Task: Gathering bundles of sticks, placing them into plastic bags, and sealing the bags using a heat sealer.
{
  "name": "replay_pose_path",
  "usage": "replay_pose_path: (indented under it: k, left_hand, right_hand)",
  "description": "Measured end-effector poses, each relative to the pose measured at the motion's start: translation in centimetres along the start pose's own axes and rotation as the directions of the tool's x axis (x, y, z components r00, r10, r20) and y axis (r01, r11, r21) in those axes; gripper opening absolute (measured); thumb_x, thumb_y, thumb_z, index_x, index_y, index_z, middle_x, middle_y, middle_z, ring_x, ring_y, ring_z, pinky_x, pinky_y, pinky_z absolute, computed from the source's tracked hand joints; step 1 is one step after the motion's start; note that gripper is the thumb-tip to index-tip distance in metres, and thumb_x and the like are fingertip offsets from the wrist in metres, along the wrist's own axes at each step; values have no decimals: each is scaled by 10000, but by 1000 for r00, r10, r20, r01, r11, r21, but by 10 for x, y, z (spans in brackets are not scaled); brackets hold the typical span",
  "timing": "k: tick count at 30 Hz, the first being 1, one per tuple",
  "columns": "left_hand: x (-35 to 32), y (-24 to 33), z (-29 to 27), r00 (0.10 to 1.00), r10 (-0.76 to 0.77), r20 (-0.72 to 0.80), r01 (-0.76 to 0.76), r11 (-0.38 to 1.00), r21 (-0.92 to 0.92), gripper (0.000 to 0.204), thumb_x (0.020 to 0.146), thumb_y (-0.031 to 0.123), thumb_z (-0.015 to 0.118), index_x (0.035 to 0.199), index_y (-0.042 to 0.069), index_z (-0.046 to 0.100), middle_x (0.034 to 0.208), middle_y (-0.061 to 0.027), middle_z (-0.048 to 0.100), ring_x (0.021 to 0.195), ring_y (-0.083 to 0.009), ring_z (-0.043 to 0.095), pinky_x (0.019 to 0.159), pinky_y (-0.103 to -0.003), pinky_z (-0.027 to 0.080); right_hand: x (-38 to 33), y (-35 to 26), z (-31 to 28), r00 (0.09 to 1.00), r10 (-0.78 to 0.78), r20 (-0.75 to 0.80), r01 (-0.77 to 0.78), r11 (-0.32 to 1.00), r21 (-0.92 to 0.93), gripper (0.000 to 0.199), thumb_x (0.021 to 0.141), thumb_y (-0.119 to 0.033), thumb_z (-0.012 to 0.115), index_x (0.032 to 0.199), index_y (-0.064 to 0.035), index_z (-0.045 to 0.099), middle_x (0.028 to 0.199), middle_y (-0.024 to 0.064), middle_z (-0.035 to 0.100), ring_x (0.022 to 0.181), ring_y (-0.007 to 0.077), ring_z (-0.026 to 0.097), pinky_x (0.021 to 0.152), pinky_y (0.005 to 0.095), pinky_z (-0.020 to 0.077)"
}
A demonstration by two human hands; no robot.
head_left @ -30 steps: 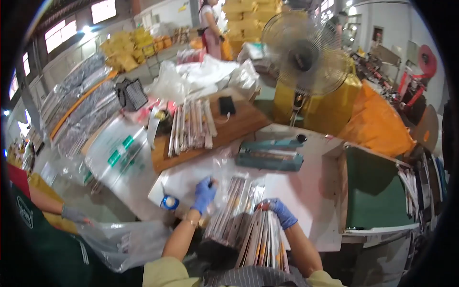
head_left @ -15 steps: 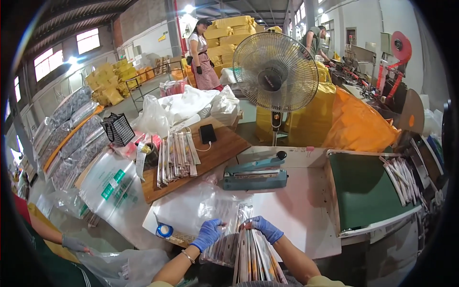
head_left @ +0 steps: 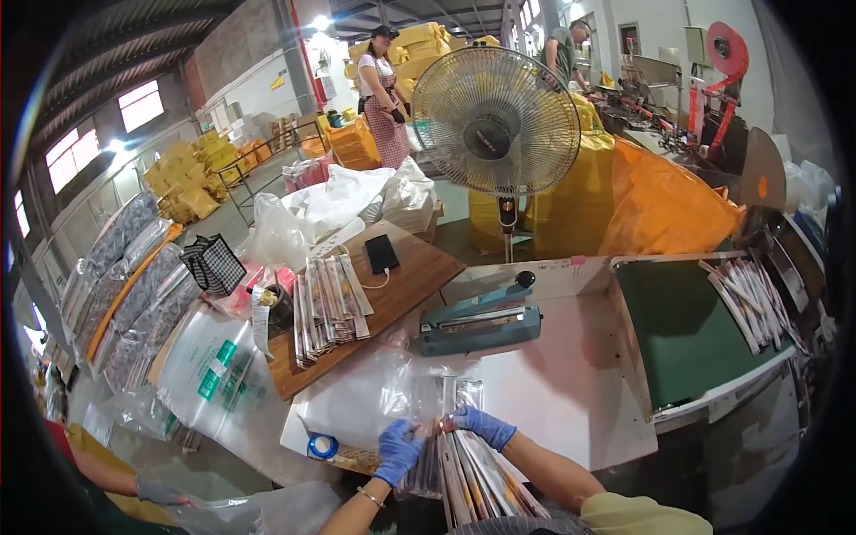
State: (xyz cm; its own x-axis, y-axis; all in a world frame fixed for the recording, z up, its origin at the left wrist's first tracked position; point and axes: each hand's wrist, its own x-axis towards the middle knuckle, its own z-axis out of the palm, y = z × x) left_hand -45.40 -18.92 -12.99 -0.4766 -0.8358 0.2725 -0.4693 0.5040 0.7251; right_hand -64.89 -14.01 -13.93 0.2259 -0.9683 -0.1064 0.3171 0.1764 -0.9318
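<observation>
Both of my hands wear blue gloves. My right hand (head_left: 481,426) is closed over the upper ends of a fanned bundle of long, flat printed packets (head_left: 477,481), which stretches down toward my body. Just beside it, my left hand (head_left: 399,450) has its fingers curled and pinched at a clear plastic bag (head_left: 424,474); its fingertips nearly touch the bundle. Part of the bag is hidden under that hand. Beyond my hands, more clear film (head_left: 397,383) lies on the white worktop (head_left: 562,383).
A teal bag sealer (head_left: 481,328) stands ahead, with a large fan (head_left: 496,125) behind it. Packets (head_left: 325,303) and a phone (head_left: 381,253) rest on a brown board (head_left: 415,267). At right is a green conveyor belt (head_left: 678,330) carrying packets. A co-worker's gloved hand (head_left: 160,490) is at lower left.
The view has shifted slightly. My left hand has come down and closer to the bundle; my right still grips the packets. The standing person in the background has turned and moved an arm.
</observation>
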Motion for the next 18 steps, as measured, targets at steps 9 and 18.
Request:
replay_pose_path:
  k: [9, 18]
  left_hand:
    - [9, 24, -11, 942, 185, 282, -261, 929, 264, 467, 708, 9, 445, 1170, 82, 441, 1116, -177, 478, 811, -382, 551, 703, -423, 463]
    - [-39, 81, -42, 775, 240, 584, -534, 744, 403, 594, 752, 26, 423, 1319, 168, 318, 1290, -99, 411, 639, -266, 587, 576, -356, 483]
  right_hand:
    - [14, 3, 8, 1000, 14, 9, -15, 992, 126, 218, 715, -151, 629, 884, -15, 636, 811, 48, 632, 791, 139, 571, 762, 251, 432]
    - [37, 62, 5, 970, -244, -2, 242, 960, 144, 476, 751, -276, 649, 1117, -13, 498, 998, 68, 557, 904, 135, 504, 819, 284, 417]
